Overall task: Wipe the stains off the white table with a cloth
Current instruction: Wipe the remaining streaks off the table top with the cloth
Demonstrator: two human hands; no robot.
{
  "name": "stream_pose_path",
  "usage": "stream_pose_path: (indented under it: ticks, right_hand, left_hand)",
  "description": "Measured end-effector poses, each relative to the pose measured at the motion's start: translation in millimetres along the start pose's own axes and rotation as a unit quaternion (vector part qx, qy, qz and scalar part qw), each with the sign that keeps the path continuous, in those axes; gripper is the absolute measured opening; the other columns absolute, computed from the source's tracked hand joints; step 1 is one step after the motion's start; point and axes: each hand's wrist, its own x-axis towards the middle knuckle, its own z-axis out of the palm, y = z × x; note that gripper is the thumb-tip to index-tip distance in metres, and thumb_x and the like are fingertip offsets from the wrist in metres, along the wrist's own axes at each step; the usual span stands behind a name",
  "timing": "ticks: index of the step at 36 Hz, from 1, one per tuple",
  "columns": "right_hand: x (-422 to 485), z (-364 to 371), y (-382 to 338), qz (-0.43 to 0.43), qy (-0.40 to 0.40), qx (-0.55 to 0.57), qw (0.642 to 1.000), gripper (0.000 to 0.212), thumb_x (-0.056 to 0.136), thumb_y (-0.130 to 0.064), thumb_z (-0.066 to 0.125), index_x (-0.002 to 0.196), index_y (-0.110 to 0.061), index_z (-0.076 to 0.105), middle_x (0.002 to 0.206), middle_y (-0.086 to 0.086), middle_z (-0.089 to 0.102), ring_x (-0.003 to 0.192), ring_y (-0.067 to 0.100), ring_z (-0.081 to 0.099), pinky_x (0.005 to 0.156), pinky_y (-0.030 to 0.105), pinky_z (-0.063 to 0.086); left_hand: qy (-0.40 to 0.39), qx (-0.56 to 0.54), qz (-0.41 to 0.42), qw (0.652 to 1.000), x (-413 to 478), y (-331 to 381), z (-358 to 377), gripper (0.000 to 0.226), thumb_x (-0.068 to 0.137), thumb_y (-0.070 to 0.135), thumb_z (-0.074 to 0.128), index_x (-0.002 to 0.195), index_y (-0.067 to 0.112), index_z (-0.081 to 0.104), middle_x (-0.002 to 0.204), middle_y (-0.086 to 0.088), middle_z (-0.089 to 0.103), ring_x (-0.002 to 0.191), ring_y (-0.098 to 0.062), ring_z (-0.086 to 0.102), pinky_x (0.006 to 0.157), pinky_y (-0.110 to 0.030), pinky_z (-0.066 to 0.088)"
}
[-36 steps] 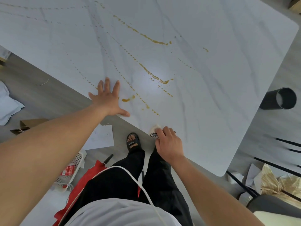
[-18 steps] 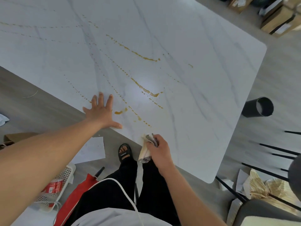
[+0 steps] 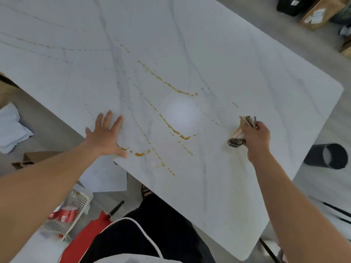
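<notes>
The cloth (image 3: 238, 133) is bunched into a wad, pale with a dark patterned edge, and it sits on the white table (image 3: 237, 59) toward the right side. The right hand (image 3: 256, 138) presses it there, fingers curled round it. A faint yellowish smear shows on the surface close around the cloth.

To its left run the stains (image 3: 171, 128) — thin amber-brown streaks and dotted trails fanning across the middle of the tabletop, with a couple of small puddles by the near edge. The left hand (image 3: 105, 134) lies flat at that near edge, fingers straight and spread, holding nothing, its thumb just beside one puddle. The two hands are well apart, with the stains between them.

On the floor off the table's right corner is a black cylindrical container (image 3: 331, 155) with its open end showing. Below the left arm there is a white perforated basket (image 3: 79, 204) holding red-labelled cans (image 3: 63, 215), and a sheet of paper (image 3: 106, 177) lies near it. Cardboard boxes (image 3: 316, 15) sit in the far right corner of the room.
</notes>
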Motion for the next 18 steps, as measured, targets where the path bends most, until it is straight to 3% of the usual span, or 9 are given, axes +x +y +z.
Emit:
stream_pose_path:
  ticks: [3,7,10,14,18]
  right_hand:
    - [34,4,-18,-0.074,0.004,-0.107,0.992,0.012,0.089,-0.026,0.066,0.083,-0.022,0.056,0.073,-0.006,0.048,0.064,0.014,0.045,0.062,0.028,0.04]
    - [74,14,-40,-0.15,0.016,-0.236,0.96,0.008,0.094,-0.019,0.055,0.101,-0.02,0.058,0.084,-0.003,0.059,0.067,0.012,0.058,0.05,0.023,0.046]
    - [100,24,-45,-0.183,0.011,-0.336,0.924,0.02,0.088,-0.017,0.049,0.106,-0.022,0.058,0.101,0.004,0.062,0.085,0.025,0.059,0.068,0.036,0.053]
    - [118,37,-37,-0.197,-0.009,-0.463,0.864,0.026,0.09,-0.019,0.047,0.116,-0.018,0.054,0.114,0.01,0.053,0.093,0.033,0.056,0.074,0.04,0.048]
    - [119,51,-23,-0.207,0.02,-0.482,0.851,0.027,0.093,-0.018,0.044,0.119,-0.015,0.048,0.118,0.014,0.051,0.109,0.038,0.052,0.078,0.044,0.043]
  left_hand:
    - [-0.027,-0.016,-0.008,0.999,4,4,0,0.16,0.048,0.082,0.083,0.153,0.042,-0.032,0.157,0.007,-0.047,0.15,-0.026,-0.035,0.119,-0.072,0.011]
    - [-0.035,-0.008,-0.017,0.999,9,6,-2,0.162,0.048,0.082,0.083,0.151,0.041,-0.035,0.155,0.005,-0.051,0.149,-0.029,-0.037,0.119,-0.071,0.012]
    - [-0.039,0.004,-0.018,0.999,11,8,-3,0.161,0.049,0.084,0.081,0.15,0.039,-0.037,0.154,0.003,-0.051,0.149,-0.03,-0.036,0.119,-0.071,0.013]
    - [-0.048,0.011,-0.016,0.999,11,7,-4,0.16,0.051,0.085,0.079,0.149,0.039,-0.038,0.153,0.003,-0.052,0.149,-0.031,-0.036,0.119,-0.07,0.012]
    - [-0.051,0.01,-0.017,0.998,11,7,-5,0.158,0.054,0.083,0.079,0.149,0.038,-0.038,0.152,0.003,-0.054,0.149,-0.03,-0.036,0.12,-0.07,0.01]
